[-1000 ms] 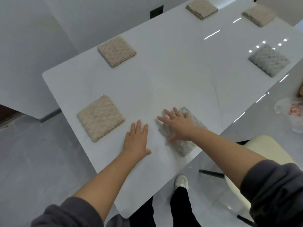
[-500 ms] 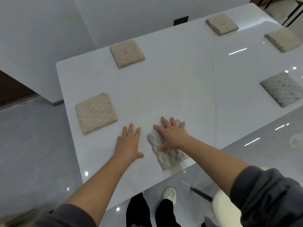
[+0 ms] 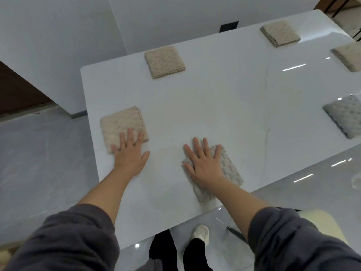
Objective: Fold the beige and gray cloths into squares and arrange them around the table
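On the white table lie several folded square cloths. My right hand presses flat, fingers spread, on a folded gray cloth near the front edge. My left hand lies flat with straight fingers on the near corner of a folded beige cloth at the table's left end. Another beige cloth sits at the far left. Two more beige cloths lie at the far right. A second gray cloth lies at the right edge.
A white wall and a low white partition run behind the table. A cream stool stands under my right arm beside the table's front edge. My feet stand on the glossy gray floor below.
My left hand has moved left from the bare table onto the beige cloth. The right hand stays flat on the gray cloth. The view has shifted to the right.
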